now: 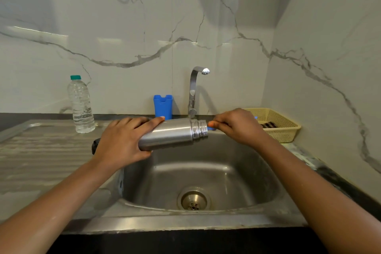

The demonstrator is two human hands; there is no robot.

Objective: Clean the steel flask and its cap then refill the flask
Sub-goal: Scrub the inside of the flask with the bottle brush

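While one steel flask (171, 133) is lying sideways over the sink (206, 171) | left hand (121, 140) is gripping it | right hand (237, 126) is curling there, hold unclear

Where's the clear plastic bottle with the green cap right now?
Head view, left side: the clear plastic bottle stands upright on the steel drainboard, behind the left hand.

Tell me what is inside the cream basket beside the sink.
A dark striped thing lies in the basket; what it is cannot be told. The right hand covers the basket's left end.
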